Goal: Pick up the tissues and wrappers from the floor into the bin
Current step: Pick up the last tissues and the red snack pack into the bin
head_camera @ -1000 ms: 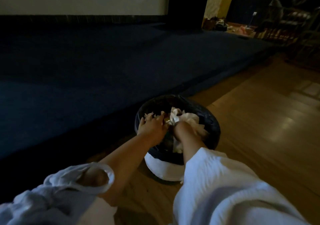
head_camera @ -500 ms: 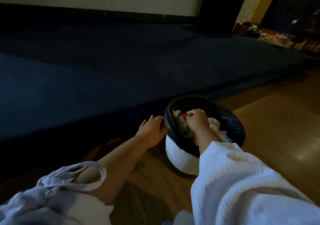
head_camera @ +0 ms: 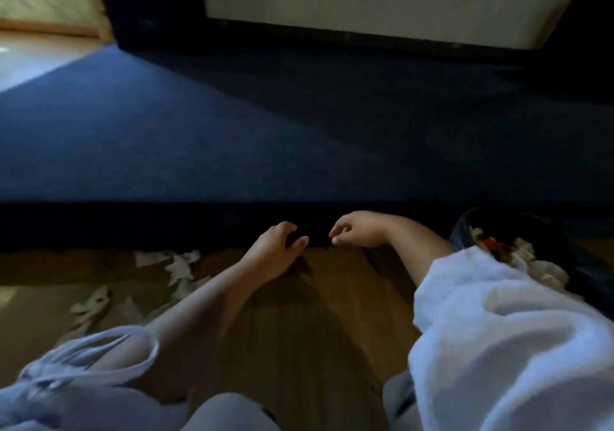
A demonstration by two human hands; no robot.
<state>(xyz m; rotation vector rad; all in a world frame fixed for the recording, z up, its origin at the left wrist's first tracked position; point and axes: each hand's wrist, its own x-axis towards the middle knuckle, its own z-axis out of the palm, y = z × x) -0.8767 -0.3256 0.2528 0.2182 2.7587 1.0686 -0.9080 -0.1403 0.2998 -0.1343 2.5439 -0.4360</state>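
Both hands empty, fingers loosely curled & apart: left hand [head_camera: 275, 251] low over the wood floor [head_camera: 315, 331], right hand [head_camera: 357, 229] just beside it, near the blue carpet [head_camera: 199, 138] edge. White tissues [head_camera: 179, 264] lying on floor at left. Black bin [head_camera: 465, 231] at right w/ tissues & sth red inside.

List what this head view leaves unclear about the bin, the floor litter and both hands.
- Bin: mostly hidden by the right sleeve and frame edge.
- Tissues on the floor: motion-blurred, count unclear; no wrappers distinguishable.
- Left hand, right hand: appear empty, but palms face away.
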